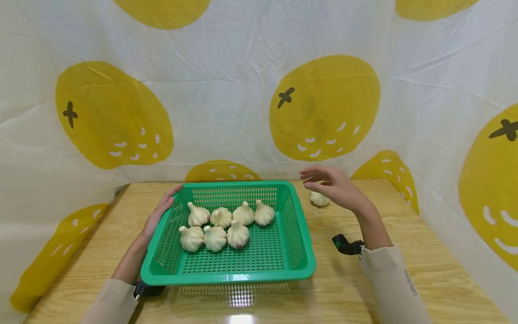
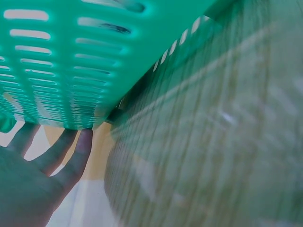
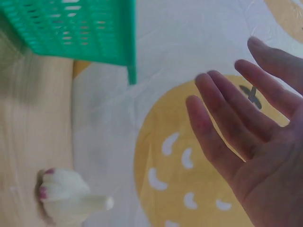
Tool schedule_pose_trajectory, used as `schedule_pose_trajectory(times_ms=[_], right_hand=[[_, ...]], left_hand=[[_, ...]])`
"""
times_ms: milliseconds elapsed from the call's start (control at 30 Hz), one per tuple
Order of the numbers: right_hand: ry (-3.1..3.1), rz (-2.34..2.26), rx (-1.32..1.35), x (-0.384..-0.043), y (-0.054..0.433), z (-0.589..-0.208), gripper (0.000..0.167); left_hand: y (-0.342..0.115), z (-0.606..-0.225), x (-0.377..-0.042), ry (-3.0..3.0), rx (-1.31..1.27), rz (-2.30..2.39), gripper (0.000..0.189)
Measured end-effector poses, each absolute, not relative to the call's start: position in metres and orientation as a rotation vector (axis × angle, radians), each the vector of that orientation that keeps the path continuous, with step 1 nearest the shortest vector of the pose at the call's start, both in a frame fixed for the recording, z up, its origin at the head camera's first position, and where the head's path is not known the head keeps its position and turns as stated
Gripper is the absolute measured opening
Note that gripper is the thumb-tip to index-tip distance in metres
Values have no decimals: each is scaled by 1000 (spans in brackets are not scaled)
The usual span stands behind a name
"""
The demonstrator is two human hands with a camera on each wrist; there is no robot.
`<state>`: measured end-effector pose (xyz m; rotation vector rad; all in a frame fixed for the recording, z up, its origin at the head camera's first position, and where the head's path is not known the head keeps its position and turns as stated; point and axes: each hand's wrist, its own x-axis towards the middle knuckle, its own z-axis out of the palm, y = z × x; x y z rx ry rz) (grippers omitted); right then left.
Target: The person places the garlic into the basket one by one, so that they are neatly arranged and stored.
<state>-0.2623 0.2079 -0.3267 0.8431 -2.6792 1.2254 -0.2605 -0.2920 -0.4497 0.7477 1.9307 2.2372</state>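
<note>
A green plastic basket (image 1: pixel 226 276) with slotted walls holds several pale garlic bulbs (image 1: pixel 238 234), gathered toward its left and middle. Along the basket's left side lies my left hand (image 1: pixel 158 214), fingertips near the far left corner. The left wrist view shows its extended fingers (image 2: pixel 78 156) against the outer wall. Raised to the right of the basket, my right hand (image 1: pixel 333 185) has loosely bent fingers and holds nothing. One more garlic bulb (image 1: pixel 319 199) sits on the table just beyond and below that hand, partly covered by it in the head view.
The wooden table (image 1: pixel 408 270) reaches back to a white curtain (image 1: pixel 222 121) printed with large yellow fruit, which also hangs at both sides. Black straps with small devices (image 1: pixel 347 245) are on both wrists.
</note>
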Motion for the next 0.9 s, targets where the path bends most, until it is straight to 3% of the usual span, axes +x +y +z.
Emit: schedule_pose_trajectory(times_ms=[900], right_hand=[[-2642, 1208, 535, -284, 247, -368, 37]], left_hand=[[-293, -452, -262, 1929, 765, 2223, 53]])
